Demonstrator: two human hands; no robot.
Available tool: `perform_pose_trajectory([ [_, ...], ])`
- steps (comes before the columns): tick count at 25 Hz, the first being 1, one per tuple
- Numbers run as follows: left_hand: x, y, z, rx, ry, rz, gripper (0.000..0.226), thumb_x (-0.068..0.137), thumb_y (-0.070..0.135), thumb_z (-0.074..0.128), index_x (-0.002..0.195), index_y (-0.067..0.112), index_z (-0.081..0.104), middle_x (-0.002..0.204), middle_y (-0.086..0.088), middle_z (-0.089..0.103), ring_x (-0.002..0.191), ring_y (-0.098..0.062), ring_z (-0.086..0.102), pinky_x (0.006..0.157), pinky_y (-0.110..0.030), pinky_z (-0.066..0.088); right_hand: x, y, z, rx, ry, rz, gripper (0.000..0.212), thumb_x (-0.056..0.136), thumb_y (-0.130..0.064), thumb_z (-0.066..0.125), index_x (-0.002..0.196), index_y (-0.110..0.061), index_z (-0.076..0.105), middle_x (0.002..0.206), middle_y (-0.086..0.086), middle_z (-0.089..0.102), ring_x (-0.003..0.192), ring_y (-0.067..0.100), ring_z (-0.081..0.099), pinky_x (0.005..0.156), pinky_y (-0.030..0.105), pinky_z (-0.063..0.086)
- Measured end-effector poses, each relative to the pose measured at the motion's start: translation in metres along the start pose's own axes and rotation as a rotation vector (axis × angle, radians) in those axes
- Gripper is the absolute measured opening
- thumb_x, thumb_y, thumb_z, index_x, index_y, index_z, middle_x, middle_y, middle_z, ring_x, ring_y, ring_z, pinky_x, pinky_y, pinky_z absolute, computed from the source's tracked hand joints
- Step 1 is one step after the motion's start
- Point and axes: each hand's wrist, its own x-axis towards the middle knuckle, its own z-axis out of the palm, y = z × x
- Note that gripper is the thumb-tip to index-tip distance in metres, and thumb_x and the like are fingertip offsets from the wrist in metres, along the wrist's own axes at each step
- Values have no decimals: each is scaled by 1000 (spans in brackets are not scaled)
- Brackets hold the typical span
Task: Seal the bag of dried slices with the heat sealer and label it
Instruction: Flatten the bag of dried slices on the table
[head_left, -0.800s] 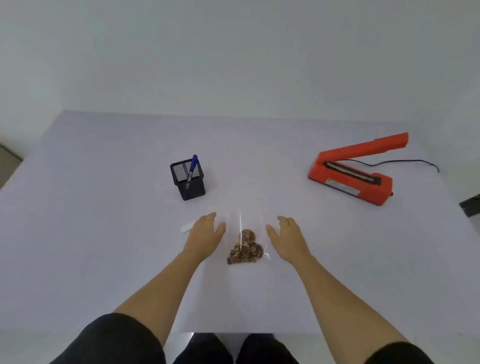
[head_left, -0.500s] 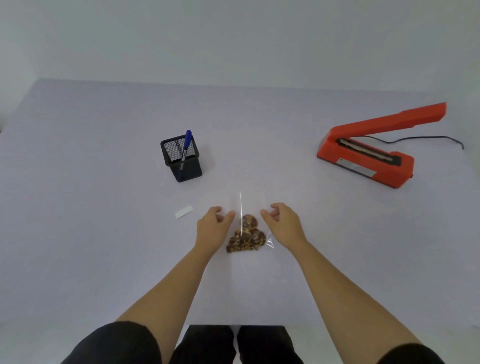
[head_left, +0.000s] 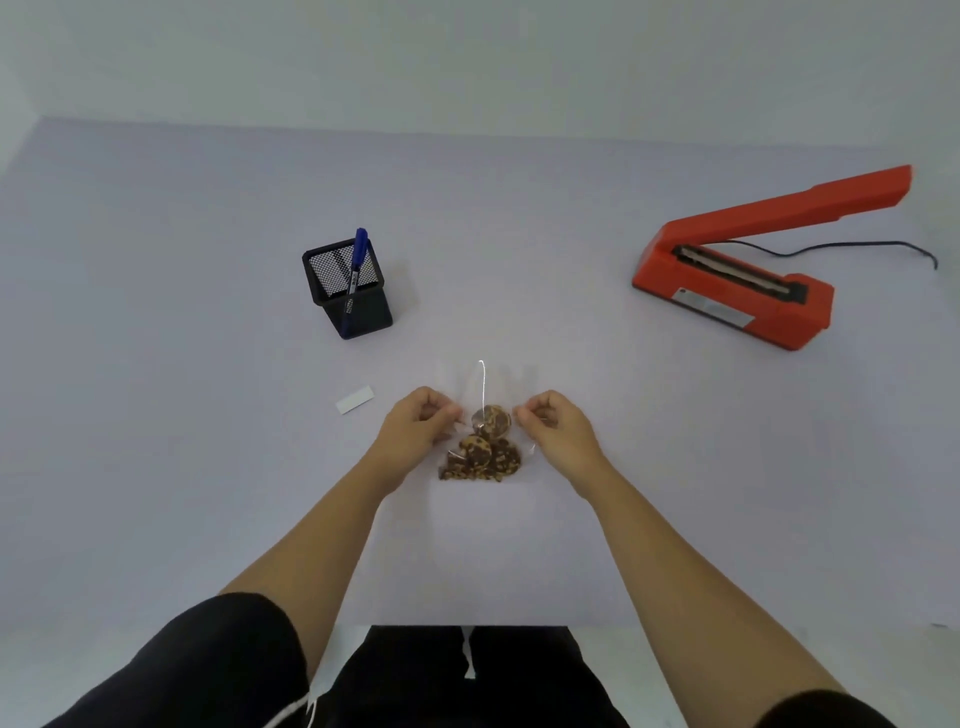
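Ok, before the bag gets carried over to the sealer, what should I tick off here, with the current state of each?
1. Both hands on the bag: ok; left hand and right hand pinch its sides.
2. Dried slices sit low, away from the open top: ok.
3. Heat sealer arm raised: ok.
4. Sealer powered: cannot tell; the cord runs out of view.
5. Label within reach beside the left hand: ok.
6. Pen in its holder: ok.
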Motion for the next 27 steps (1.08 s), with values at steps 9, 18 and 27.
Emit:
perform_pose_trajectory([
  [9,-10,4,-10,36,-91,155,18,91,25,58,108,29,63,95,-7,74,96,-16,67,91,-30,50,-13,-9,-6,138,-89,-106,18,89,-18,62,106,-20,59,93,-2,71,91,6,66,75,12,50],
  [18,-4,7,-6,113,-56,163,3,85,22,67,84,23,70,81,-2,67,75,-15,59,78,-32,50,-7,-14,-1,103,-64,-70,7,84,-19,68,87,-14,71,83,-4,69,76,1,62,72,13,48],
  [27,-5,-2,19,71,183,187,13,90,24,56,83,15,62,77,-1,68,73,-12,64,71,-26,54,2,-2,15,115,5,-134,7,88,-18,62,82,-21,65,86,2,70,86,19,67,81,33,55],
])
